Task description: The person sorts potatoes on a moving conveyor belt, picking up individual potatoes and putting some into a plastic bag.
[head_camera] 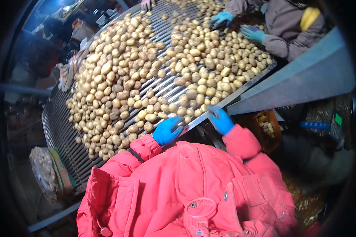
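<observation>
Potatoes (106, 86) lie spread over a conveyor table of metal rollers (172, 86). My left hand (167, 130), in a blue glove with a grey palm coating, is at the near side of the potatoes, just inside the metal side rail (195, 120). Its thumb stands apart from its curled fingers, and I see nothing between them. My right hand (221, 120), in a matching glove, reaches over the rail to its right. Motion blurs those fingers beside the nearest potatoes; whether they hold anything is unclear.
Across the table, another person's gloved hands (253, 33) work among potatoes; another hand (147, 4) shows at the top. A broad metal beam (299, 74) slants away on my right, above an orange container (274, 142) holding potatoes. A full sack (44, 173) stands at the lower left.
</observation>
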A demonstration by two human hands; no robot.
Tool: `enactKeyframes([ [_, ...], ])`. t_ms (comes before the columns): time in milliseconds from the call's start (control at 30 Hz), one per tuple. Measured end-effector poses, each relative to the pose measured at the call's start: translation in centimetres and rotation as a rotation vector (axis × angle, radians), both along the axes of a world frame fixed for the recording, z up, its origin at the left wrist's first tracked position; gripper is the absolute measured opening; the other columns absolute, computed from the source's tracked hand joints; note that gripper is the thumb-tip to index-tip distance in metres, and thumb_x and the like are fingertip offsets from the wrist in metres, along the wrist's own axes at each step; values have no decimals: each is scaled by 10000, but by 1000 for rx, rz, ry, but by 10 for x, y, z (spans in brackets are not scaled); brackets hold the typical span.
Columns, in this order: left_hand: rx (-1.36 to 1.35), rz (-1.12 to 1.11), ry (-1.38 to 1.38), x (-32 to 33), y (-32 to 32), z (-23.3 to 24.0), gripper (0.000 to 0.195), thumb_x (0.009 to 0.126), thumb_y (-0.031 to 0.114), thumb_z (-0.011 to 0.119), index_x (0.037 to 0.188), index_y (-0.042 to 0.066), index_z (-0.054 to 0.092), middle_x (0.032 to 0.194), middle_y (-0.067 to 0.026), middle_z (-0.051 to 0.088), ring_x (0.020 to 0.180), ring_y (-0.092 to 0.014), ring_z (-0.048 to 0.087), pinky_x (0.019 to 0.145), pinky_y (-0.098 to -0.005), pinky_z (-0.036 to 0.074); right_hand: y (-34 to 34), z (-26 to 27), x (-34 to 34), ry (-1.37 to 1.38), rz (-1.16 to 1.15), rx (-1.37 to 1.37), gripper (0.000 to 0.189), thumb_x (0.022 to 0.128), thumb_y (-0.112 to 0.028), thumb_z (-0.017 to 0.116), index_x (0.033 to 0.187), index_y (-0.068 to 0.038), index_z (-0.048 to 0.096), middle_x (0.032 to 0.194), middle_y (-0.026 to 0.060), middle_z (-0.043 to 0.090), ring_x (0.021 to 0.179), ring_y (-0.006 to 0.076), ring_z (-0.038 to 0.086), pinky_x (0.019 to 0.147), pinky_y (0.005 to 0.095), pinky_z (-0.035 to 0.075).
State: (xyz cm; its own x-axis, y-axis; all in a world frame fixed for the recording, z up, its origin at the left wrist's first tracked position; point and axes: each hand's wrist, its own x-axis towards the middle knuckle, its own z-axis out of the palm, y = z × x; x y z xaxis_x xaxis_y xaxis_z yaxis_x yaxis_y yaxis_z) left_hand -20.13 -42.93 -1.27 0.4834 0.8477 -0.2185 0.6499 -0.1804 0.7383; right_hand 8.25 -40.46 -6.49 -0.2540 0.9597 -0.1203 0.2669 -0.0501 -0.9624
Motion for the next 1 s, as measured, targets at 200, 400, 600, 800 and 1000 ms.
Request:
enactKeyframes([
  [200,78,189,-73,-39,-34,-8,413,973,240,562,1354,83,542,1358,-162,557,1259,-322,528,1059,-407,422,91,-19,-83,-927,294,389,586,815,-304,640,1379,-223,505,1464,64,431,1205,325,520,927,527,480],
  [400,-17,459,-125,-74,-61,-11,417,966,253,559,1349,86,545,1334,-191,561,1236,-347,545,1031,-416,444,80,2,-134,-1060,471,259,717,762,-308,681,1440,-307,447,1530,84,351,1282,375,450,998,543,445],
  [600,26,549,-172,-89,-65,-21,378,962,248,570,1290,61,588,1234,-187,620,1150,-344,601,969,-411,483,92,-15,-151,-836,624,373,750,636,-410,802,1332,-259,564,1337,115,505,1210,384,468,997,493,460],
  [800,232,717,60,-120,-47,-32,451,908,235,647,1306,37,564,1257,-193,604,1125,-344,606,943,-406,497,71,-12,-163,-841,560,319,747,671,-509,799,1321,-221,568,1303,146,514,1198,359,488,967,494,469],
  [1000,129,467,579,-137,-15,-29,1008,691,527,776,1449,0,371,1435,-236,436,1279,-398,469,1044,-461,417,75,-23,-164,-573,489,258,673,698,-372,828,1284,-157,575,1208,120,580,1109,298,574,906,428,508],
])
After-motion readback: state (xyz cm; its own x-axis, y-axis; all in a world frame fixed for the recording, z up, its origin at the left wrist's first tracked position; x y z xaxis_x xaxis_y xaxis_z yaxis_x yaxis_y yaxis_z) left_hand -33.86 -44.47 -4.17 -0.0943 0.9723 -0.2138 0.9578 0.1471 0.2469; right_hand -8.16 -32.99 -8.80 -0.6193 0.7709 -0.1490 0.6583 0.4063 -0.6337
